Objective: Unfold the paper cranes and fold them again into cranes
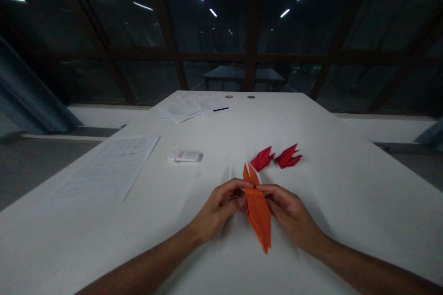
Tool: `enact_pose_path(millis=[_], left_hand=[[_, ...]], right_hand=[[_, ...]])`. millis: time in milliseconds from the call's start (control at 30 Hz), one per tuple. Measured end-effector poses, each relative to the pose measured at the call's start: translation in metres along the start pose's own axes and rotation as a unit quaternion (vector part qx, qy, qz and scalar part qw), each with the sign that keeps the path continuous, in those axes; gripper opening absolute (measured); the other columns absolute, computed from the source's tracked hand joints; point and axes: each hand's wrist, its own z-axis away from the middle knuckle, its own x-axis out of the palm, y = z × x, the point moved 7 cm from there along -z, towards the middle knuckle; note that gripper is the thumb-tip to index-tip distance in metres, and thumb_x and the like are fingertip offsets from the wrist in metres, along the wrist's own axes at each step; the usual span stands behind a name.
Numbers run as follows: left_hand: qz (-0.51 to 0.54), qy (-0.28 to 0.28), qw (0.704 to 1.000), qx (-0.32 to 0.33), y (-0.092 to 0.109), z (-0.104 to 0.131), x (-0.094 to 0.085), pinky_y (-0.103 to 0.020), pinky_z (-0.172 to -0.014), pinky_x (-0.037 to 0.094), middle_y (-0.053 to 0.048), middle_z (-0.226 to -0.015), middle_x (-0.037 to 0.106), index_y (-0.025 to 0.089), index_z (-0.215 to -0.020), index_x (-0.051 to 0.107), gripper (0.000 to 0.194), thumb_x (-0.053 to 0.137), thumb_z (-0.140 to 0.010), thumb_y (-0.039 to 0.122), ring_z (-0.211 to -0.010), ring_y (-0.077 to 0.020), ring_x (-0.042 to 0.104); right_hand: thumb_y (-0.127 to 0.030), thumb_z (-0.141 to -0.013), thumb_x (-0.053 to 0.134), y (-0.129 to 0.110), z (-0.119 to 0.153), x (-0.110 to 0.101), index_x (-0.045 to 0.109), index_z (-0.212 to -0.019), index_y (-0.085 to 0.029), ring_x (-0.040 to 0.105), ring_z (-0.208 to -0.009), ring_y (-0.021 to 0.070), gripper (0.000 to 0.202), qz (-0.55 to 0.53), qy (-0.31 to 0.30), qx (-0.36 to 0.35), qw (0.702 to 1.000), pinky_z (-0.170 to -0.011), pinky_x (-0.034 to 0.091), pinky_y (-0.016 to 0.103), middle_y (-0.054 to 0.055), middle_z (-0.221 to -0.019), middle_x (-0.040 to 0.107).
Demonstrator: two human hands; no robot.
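An orange folded paper piece (259,214), long and pointed, is held between my two hands over the near part of the table. Its split tips point away from me, and its narrow end hangs toward me. My left hand (221,205) is closed on its left edge, thumb below and fingers on top. From the other side my right hand (289,209) pinches it, index finger near the upper fold. Just beyond lie two red folded paper pieces, one (262,159) right behind the orange tips and another (289,156) to its right.
On the white table (214,138) a white correction-fluid-like bottle (185,156) lies left of centre. A printed sheet (110,166) is at left; more papers (187,107) with a dark pen-like strip (220,109) lie farther back. Two small round discs, one here (251,97), sit at the far edge.
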Motion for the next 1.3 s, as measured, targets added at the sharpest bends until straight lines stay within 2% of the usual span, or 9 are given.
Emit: enact_pose_path(millis=[133,333,567,733,833,1100,1167,1233,1300], left_hand=[[-0.001,0.004,1.0,-0.008,-0.002,-0.001,0.001,-0.032,-0.086,0.049,-0.01,-0.109,0.069,0.017,-0.116,0.066,0.029,0.07,-0.089,0.028,-0.1,-0.0219,0.064],[-0.027,0.033,0.999,-0.005,-0.007,-0.002,-0.001,-0.032,-0.086,0.05,-0.01,-0.106,0.072,0.016,-0.11,0.067,0.024,0.069,-0.09,0.029,-0.094,-0.0198,0.067],[-0.063,0.044,0.997,-0.009,-0.009,-0.002,-0.001,-0.028,-0.078,0.05,-0.007,-0.094,0.071,0.015,-0.1,0.071,0.024,0.069,-0.092,0.038,-0.085,-0.0165,0.064],[-0.107,0.035,0.993,0.021,-0.002,-0.001,0.001,-0.03,-0.084,0.05,-0.008,-0.099,0.068,0.016,-0.098,0.071,0.018,0.066,-0.094,0.033,-0.092,-0.0181,0.063],[-0.124,0.028,0.991,0.033,0.001,0.0,0.003,-0.031,-0.084,0.05,-0.009,-0.101,0.066,0.016,-0.096,0.069,0.016,0.069,-0.092,0.031,-0.093,-0.0186,0.062],[-0.149,0.05,0.987,-0.035,-0.012,0.001,0.005,-0.028,-0.074,0.048,-0.004,-0.089,0.065,0.015,-0.094,0.061,0.023,0.067,-0.093,0.038,-0.08,-0.0147,0.06],[-0.132,0.052,0.99,-0.027,-0.012,0.001,0.005,-0.028,-0.077,0.049,-0.005,-0.094,0.066,0.016,-0.097,0.059,0.021,0.066,-0.094,0.035,-0.084,-0.0155,0.062],[-0.094,0.051,0.994,-0.011,-0.009,0.001,0.007,-0.029,-0.081,0.05,-0.005,-0.098,0.068,0.019,-0.105,0.055,0.021,0.067,-0.094,0.03,-0.088,-0.0158,0.064],[-0.052,0.05,0.997,-0.007,-0.007,0.002,0.009,-0.028,-0.081,0.051,-0.004,-0.1,0.069,0.022,-0.117,0.05,0.032,0.069,-0.092,0.026,-0.087,-0.0149,0.065]], right_hand=[[-0.046,-0.094,0.067,-0.003,0.001,-0.001,0.073,-0.115,-0.025,0.071,-0.109,0.0241,0.03,0.021,0.007,-0.003,1.0,-0.09,0.059,0.038,0.009,-0.116,0.076],[-0.045,-0.094,0.066,0.0,0.005,-0.001,0.071,-0.12,-0.025,0.069,-0.116,0.0265,0.033,0.031,-0.011,0.007,0.999,-0.091,0.059,0.038,0.01,-0.117,0.076],[-0.042,-0.093,0.069,0.007,0.004,-0.003,0.07,-0.117,-0.024,0.071,-0.099,0.0227,0.03,0.049,-0.015,-0.002,0.999,-0.086,0.058,0.035,0.008,-0.111,0.074],[-0.037,-0.097,0.065,-0.001,0.004,-0.004,0.071,-0.106,-0.024,0.068,-0.099,0.0201,0.017,0.095,-0.009,-0.047,0.994,-0.087,0.054,0.031,0.005,-0.108,0.07],[-0.036,-0.096,0.065,-0.005,0.004,-0.003,0.07,-0.101,-0.023,0.066,-0.096,0.0192,0.014,0.106,-0.007,-0.043,0.993,-0.084,0.053,0.03,0.003,-0.102,0.069],[-0.038,-0.092,0.069,-0.002,0.005,-0.003,0.06,-0.094,-0.022,0.064,-0.08,0.0161,0.018,0.068,0.025,0.007,0.997,-0.072,0.052,0.029,0.001,-0.088,0.068],[-0.036,-0.091,0.07,-0.001,0.005,-0.001,0.058,-0.102,-0.023,0.065,-0.079,0.0158,0.021,0.054,0.024,0.013,0.998,-0.071,0.053,0.028,0.001,-0.089,0.068],[-0.034,-0.091,0.07,-0.001,0.005,0.001,0.055,-0.12,-0.023,0.065,-0.076,0.0156,0.035,0.04,0.013,0.026,0.999,-0.069,0.052,0.028,-0.001,-0.086,0.067],[-0.033,-0.091,0.069,-0.001,0.004,0.003,0.052,-0.132,-0.024,0.064,-0.072,0.0154,0.046,0.032,-0.004,0.037,0.999,-0.068,0.051,0.028,-0.002,-0.082,0.065]])
